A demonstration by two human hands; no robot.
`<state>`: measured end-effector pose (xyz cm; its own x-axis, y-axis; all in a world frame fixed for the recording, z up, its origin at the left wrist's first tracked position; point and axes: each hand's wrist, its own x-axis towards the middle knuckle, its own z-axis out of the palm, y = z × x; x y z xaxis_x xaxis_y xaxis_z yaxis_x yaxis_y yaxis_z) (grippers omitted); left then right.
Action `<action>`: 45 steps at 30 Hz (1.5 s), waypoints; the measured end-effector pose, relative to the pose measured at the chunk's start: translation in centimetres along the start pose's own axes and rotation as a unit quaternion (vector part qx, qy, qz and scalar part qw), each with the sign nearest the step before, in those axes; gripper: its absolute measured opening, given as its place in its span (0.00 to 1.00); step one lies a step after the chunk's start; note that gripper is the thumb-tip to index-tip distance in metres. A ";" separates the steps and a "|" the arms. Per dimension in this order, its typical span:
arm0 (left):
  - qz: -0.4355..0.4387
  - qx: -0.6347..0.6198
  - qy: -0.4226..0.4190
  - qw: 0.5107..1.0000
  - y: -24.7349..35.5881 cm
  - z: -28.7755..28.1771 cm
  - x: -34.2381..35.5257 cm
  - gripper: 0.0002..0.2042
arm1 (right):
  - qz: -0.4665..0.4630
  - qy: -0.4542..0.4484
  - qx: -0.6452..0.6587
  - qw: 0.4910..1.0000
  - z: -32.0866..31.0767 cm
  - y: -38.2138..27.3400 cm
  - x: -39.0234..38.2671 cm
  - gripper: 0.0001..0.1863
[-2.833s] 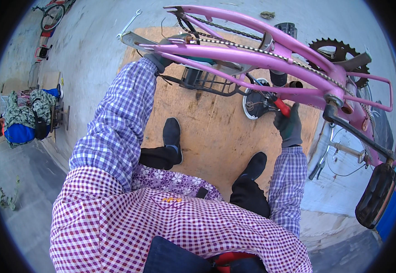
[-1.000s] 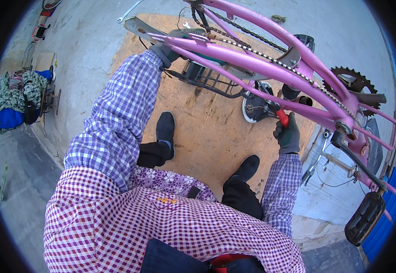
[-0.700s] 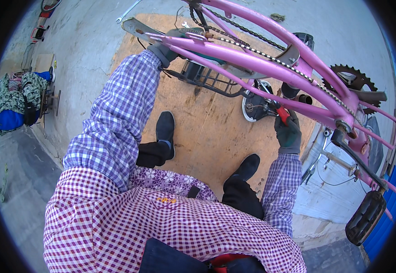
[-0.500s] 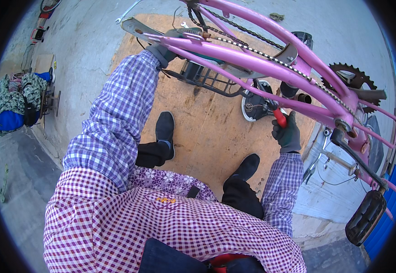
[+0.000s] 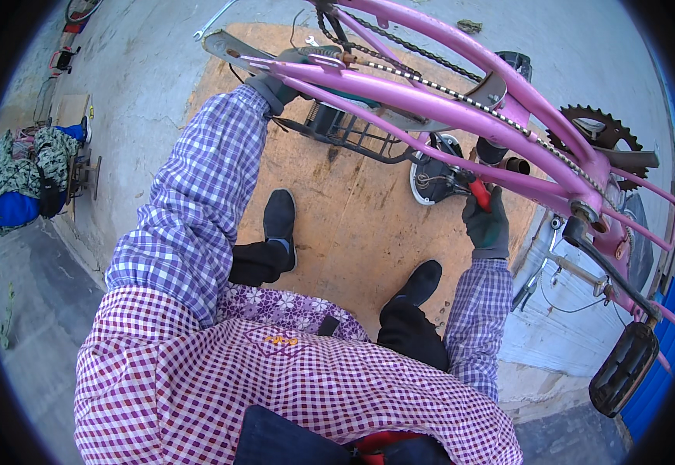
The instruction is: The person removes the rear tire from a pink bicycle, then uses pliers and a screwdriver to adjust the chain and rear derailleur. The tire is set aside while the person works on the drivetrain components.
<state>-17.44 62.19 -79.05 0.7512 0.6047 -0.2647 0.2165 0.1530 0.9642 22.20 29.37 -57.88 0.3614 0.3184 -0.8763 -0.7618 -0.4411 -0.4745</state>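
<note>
A pink bicycle frame (image 5: 438, 98) without wheels stretches from the upper left to the right, its dark chain running along it. My gloved left hand (image 5: 291, 76) is closed round the frame's end at the upper left, its fingers partly hidden behind the tubes. In my gloved right hand (image 5: 488, 225) is a red-handled tool (image 5: 478, 194), which looks like pliers. The tool's dark head points up and left, close under the lower tube beside a round headlamp-like part (image 5: 422, 180) with loose wires. A black wire basket or rack (image 5: 353, 132) shows under the frame.
The frame lies over a worn wooden board (image 5: 337, 225), where my shoes stand. A toothed chainring (image 5: 605, 139) and a crank with a black pedal (image 5: 624, 369) stick out at right. Spanners (image 5: 535, 283) lie on the floor nearby. A cloth-covered heap (image 5: 39, 174) is at far left.
My right hand has shifted slightly and tilted the red-handled tool a little more upright. The left hand keeps its hold; the frame stays nearly in place.
</note>
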 end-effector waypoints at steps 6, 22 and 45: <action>-0.152 -0.005 -0.057 0.987 -1.7 0.1 0.6 0.19 | 0.122 0.052 -0.117 0.984 -1.9 -0.7 0.7 0.26; -0.252 0.005 -0.085 0.964 -1.2 0.3 1.5 0.29 | 0.128 -0.018 -0.045 0.991 -2.3 -0.4 1.0 0.26; -0.223 -0.027 -0.071 0.972 -2.3 0.7 1.7 0.26 | -0.076 -0.016 -0.002 0.997 -1.5 0.5 0.7 0.25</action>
<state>-16.26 62.32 -81.72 0.6699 0.3549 -0.6522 0.5107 0.4173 0.7517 22.88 28.17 -58.83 0.4551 0.4088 -0.7911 -0.6972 -0.3890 -0.6021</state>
